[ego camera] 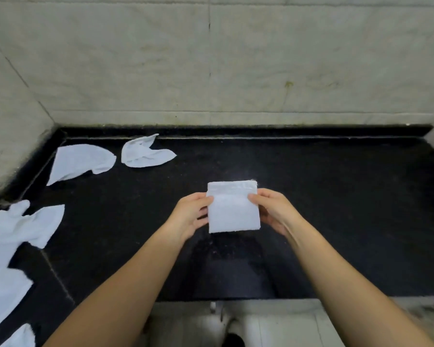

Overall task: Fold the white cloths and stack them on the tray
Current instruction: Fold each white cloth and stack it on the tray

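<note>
A small white cloth [233,207], folded into a neat rectangle, is held just above the black counter [336,209] at its middle. My left hand [193,215] grips its left edge, thumb on top and fingers underneath. My right hand [269,209] grips the right edge the same way. Several unfolded white cloths lie at the left: one [79,161] near the back corner, one [145,152] beside it, and a crumpled group [23,226] along the left edge. No tray is in view.
Pale tiled walls [211,66] close off the counter at the back and left. The counter's front edge [236,300] runs below my forearms, with light floor beneath. More white cloth [3,294] lies at the lower left.
</note>
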The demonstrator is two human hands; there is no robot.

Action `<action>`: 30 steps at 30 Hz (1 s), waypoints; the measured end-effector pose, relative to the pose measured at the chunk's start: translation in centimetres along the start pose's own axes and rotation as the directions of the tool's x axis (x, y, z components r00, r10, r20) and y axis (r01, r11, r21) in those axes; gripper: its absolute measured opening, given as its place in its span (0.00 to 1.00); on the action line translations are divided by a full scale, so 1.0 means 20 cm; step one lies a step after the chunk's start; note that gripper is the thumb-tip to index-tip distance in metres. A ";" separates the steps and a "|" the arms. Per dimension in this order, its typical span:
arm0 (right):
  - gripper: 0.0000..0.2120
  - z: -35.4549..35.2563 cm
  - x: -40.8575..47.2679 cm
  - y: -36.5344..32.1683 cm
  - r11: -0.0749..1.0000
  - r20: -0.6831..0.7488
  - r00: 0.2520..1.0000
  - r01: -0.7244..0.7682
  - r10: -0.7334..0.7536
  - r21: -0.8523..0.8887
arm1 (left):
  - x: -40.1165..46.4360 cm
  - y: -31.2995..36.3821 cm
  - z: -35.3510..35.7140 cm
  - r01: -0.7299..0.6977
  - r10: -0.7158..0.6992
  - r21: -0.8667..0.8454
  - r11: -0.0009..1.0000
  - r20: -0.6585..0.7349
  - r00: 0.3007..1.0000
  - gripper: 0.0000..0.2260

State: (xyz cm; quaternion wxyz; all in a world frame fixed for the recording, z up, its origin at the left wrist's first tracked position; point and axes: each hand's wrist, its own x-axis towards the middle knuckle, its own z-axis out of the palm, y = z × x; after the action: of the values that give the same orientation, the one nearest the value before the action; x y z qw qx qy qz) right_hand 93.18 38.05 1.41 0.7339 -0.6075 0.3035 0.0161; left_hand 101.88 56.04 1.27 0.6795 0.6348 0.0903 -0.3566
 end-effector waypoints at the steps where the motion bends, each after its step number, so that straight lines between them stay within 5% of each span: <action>1: 0.05 -0.05 -0.05 0.02 1.000 -0.048 0.999 0.010 -0.009 0.026 | -0.01 -0.01 0.06 0.010 -0.011 0.028 1.000 0.037 0.999 0.04; 15: 0.04 -0.91 -0.91 0.42 0.957 -0.588 0.808 0.149 0.027 0.249 | -0.30 -0.43 1.10 -0.003 -0.200 0.390 0.921 0.479 0.855 0.05; 30: 0.07 -2.37 -1.67 0.37 0.909 -0.761 0.648 0.326 -0.016 0.258 | -0.80 -0.85 2.69 -0.084 -0.246 0.417 0.905 0.673 0.698 0.05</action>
State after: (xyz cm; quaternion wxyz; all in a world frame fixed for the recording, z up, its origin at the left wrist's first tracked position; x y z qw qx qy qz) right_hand 42.98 8.82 6.77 0.6444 -0.4359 0.5135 -0.3619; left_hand 62.33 13.09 6.45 0.4924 0.5722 -0.2288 -0.6147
